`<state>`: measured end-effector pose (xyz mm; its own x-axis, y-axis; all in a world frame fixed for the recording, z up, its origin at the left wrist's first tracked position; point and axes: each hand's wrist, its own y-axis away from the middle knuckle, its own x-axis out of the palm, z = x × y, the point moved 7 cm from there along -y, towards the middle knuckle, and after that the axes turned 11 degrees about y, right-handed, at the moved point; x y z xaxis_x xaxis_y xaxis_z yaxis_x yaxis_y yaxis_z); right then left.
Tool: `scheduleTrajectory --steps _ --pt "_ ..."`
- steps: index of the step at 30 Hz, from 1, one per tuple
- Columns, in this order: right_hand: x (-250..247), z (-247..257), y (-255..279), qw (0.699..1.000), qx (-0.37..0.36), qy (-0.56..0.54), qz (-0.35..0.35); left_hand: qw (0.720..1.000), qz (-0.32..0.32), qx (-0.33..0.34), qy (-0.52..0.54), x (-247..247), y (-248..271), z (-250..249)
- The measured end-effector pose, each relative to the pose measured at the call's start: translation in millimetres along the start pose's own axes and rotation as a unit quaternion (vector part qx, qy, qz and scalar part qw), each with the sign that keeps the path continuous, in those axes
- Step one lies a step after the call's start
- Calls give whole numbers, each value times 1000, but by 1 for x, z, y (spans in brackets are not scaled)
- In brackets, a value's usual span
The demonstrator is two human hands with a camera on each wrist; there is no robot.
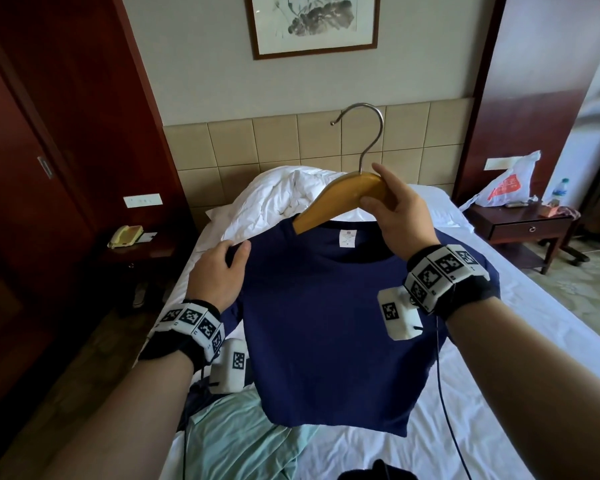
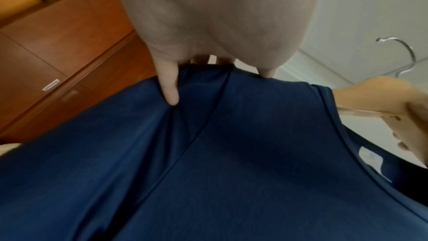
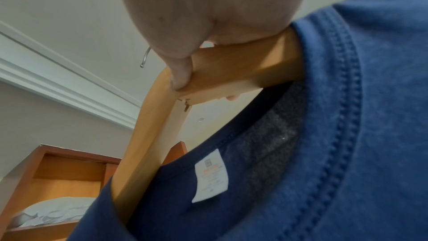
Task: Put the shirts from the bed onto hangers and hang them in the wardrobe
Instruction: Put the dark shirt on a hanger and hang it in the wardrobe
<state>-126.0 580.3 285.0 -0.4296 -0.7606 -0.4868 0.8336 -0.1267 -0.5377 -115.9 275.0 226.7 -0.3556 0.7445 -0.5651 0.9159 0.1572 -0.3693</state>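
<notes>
A navy blue T-shirt (image 1: 323, 327) hangs in the air over the bed, its white neck label (image 1: 347, 238) facing me. A wooden hanger (image 1: 340, 199) with a metal hook (image 1: 368, 133) sticks out of the collar; both its arms run down inside the neck opening. My right hand (image 1: 392, 216) grips the hanger near its middle, thumb on the front face (image 3: 180, 72). My left hand (image 1: 222, 268) pinches the shirt's left shoulder (image 2: 197, 83), thumb on the fabric. A pale green shirt (image 1: 243, 441) lies crumpled on the bed below.
The bed (image 1: 499, 341) has a white sheet and a bunched white duvet (image 1: 284, 195) at the headboard. The dark red wardrobe (image 1: 32, 150) stands at the left. Nightstands flank the bed: one with a phone (image 1: 125, 236), one with a plastic bag (image 1: 506, 188).
</notes>
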Motion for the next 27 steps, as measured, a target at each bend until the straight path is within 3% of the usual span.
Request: scheduleTrajectory --steps 6,9,12,16,20,22,27 --pt "-8 -4 -4 1000 11 9 -21 995 -75 72 2 -14 7 -9" --pt "-10 -9 -5 1000 20 6 -16 993 -93 69 18 -20 10 -4" --pt "-8 -10 -5 1000 19 -17 -12 996 -78 31 20 -19 6 6" --pt "-1 -6 -5 999 12 -28 11 995 -63 84 1 -18 2 -12" --pt "7 8 -2 999 -7 -31 33 992 48 106 43 9 -2 -38" --pt "11 15 -2 999 -16 -24 39 988 99 121 8 24 0 -54" --pt "9 20 0 999 -31 -5 29 982 70 165 -55 28 -1 -70"
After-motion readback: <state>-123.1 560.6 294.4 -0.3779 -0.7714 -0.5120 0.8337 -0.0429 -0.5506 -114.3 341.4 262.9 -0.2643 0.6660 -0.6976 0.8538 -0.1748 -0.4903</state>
